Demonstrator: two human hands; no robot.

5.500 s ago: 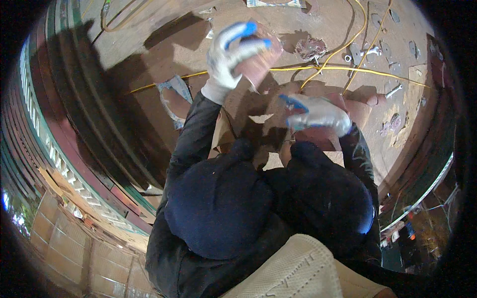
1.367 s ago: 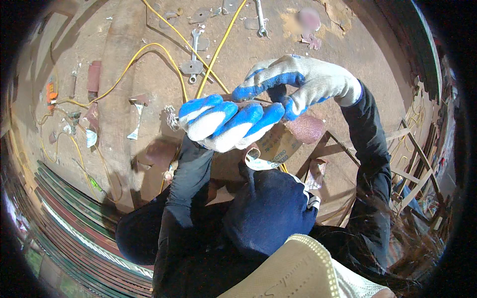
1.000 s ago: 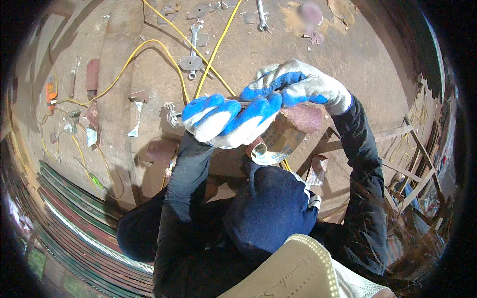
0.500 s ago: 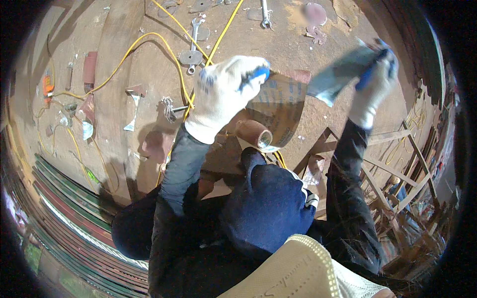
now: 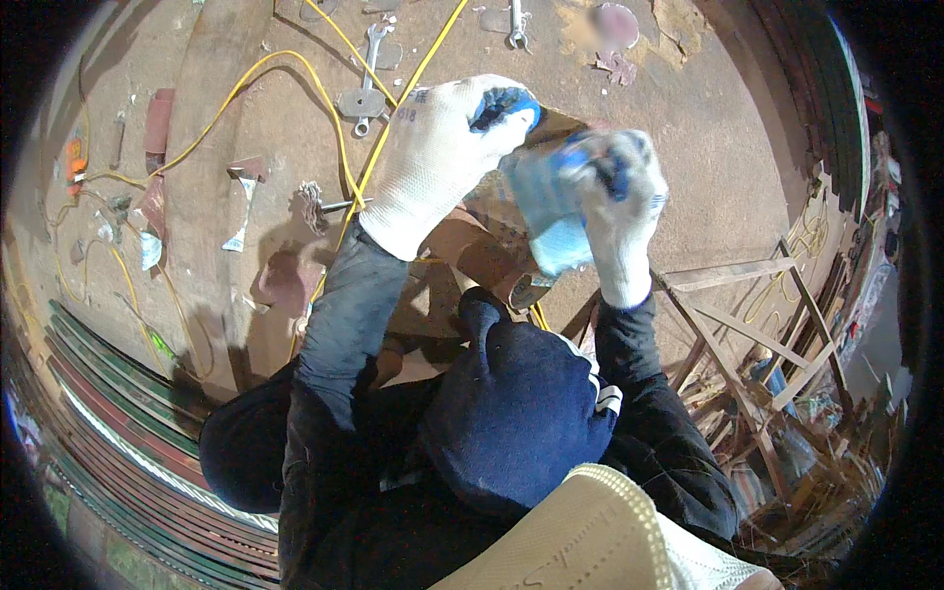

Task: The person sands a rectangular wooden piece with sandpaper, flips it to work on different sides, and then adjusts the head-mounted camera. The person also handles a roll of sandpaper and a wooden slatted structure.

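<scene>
My left hand point(image 5: 442, 162), in a white glove with blue fingertips, is closed in a pinch on the upper edge of a brown sheet of sandpaper point(image 5: 497, 211). Print shows on the sheet's back, and its lower part curls into a roll point(image 5: 467, 251). My right hand point(image 5: 624, 216), gloved alike, grips a light-blue piece of sheet point(image 5: 556, 221) that hangs over the sandpaper's right side. That piece is smeared by motion, so I cannot tell its exact kind or whether it touches the sandpaper.
Wrenches point(image 5: 370, 74) and a yellow cord point(image 5: 315, 84) lie on the brown floor beyond my left hand. Sandpaper scraps point(image 5: 246, 172) are scattered at left. A metal frame point(image 5: 737, 275) lies right, and slats point(image 5: 147, 433) are stacked lower left. My blue-clad knee point(image 5: 521, 413) is below.
My right hand has swung left and inward with the light-blue piece, from out at the right to beside my left hand. My left hand keeps its hold on the sandpaper.
</scene>
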